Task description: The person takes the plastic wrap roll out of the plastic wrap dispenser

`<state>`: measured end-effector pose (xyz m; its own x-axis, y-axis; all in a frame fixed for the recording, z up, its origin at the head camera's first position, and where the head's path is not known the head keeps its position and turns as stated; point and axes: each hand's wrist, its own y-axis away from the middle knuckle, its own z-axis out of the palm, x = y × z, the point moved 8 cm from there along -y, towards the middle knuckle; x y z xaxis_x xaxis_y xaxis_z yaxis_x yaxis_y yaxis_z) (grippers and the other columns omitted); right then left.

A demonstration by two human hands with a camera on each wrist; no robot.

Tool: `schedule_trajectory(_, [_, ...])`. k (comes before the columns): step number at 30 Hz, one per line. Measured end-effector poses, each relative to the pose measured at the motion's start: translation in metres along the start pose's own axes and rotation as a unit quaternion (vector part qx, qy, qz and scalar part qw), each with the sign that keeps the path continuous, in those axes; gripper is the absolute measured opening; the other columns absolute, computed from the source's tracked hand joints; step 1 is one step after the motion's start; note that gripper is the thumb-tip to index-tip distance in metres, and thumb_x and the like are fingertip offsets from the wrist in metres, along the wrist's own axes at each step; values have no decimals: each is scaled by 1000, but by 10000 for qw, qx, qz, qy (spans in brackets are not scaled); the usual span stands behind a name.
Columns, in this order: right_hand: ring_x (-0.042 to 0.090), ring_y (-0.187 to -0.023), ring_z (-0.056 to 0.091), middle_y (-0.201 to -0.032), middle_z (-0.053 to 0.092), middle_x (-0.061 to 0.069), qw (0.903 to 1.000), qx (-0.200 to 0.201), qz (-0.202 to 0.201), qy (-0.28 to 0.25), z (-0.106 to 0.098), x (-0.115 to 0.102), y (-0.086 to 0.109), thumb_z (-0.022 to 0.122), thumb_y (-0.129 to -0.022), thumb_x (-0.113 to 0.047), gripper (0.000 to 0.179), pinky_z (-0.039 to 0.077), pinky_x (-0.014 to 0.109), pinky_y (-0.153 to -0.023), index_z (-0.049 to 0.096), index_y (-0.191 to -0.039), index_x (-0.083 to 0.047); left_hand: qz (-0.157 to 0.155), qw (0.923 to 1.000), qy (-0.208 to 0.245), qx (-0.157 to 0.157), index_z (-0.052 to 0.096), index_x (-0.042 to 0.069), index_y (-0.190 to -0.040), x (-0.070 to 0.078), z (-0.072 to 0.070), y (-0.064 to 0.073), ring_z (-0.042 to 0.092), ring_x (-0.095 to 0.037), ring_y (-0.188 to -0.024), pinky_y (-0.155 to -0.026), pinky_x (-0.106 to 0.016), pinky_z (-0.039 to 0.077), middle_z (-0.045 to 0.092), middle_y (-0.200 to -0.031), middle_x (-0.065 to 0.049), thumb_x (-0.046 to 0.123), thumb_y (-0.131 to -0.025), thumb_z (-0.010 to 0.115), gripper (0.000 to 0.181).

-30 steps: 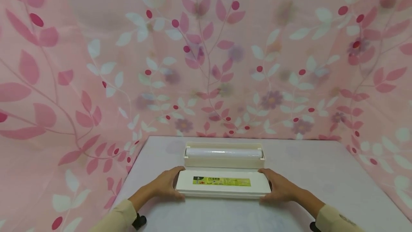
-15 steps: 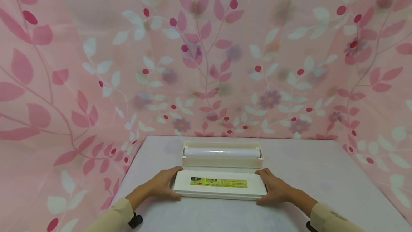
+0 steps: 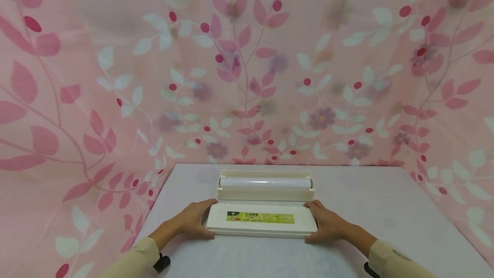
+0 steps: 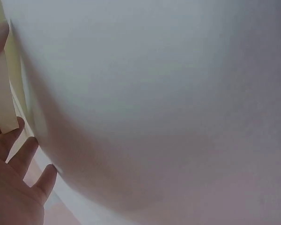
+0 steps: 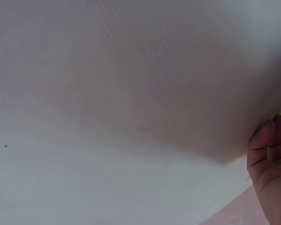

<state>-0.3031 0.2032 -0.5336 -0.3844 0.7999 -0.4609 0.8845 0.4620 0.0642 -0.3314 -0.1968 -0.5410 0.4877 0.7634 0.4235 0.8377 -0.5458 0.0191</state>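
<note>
A white oblong lid (image 3: 266, 208) with a green and yellow label (image 3: 260, 217) lies label up, crosswise before me. My left hand (image 3: 193, 219) grips its left end, thumb at the near corner and fingers at the far one. At the opposite end, my right hand (image 3: 328, 223) holds it the same way. Just behind the lid stands an open cream box (image 3: 266, 194) with a roll of clear film (image 3: 265, 182) inside. In the left wrist view, the fingers (image 4: 23, 157) spread beside the lid's pale end. The right wrist view shows curved fingers (image 5: 264, 136) at its right edge.
A pale cloth covers the table (image 3: 370, 209) under everything. Pink curtain (image 3: 247, 76) with leaves and flowers hangs along the table's back and both sides. The table's back edge runs a little behind the box.
The head view shifts slightly, so everything sits a little further left in it. Both hands keep their hold on the lid, and the box stays in place behind it.
</note>
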Motion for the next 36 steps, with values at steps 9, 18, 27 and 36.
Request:
schedule_trajectory(9, [14, -107, 51, -131, 46, 1, 10000, -87, -17, -45, 3, -1, 1, 88, -61, -56, 102, 49, 33, -90, 42, -138, -8, 118, 9999, -109, 37, 47, 15, -141, 2, 5, 4, 54, -19, -128, -104, -53, 42, 59, -135, 4, 67, -57, 85, 105])
schedule_trajectory(18, [15, -109, 51, -136, 45, 1, 9999, -92, 68, -76, 3, -1, 1, 88, -63, -55, 102, 49, 38, -92, 41, -140, -10, 131, 9998, -133, 3, 44, 15, -144, 1, 1, 6, 52, -18, -131, -108, -51, 41, 56, -140, 4, 68, -61, 82, 106])
schedule_trajectory(27, [20, -107, 51, -135, 42, 9, 9997, -189, 41, -126, 4, -1, -2, 88, -63, -55, 103, 49, 38, -88, 38, -140, -8, -37, 9997, -113, -196, 40, 14, -148, -5, 1, 5, 47, -23, -137, -110, -55, 37, 50, -148, 0, 71, -63, 80, 110])
schedule_trajectory(36, [22, -110, 50, -138, 40, 12, 9991, -289, 224, -191, 5, -3, -3, 88, -65, -54, 105, 49, 46, -93, 36, -143, -8, -94, 9996, 114, -234, 40, 15, -148, -6, 1, 6, 45, -23, -138, -111, -57, 34, 50, -148, 0, 63, -64, 84, 107])
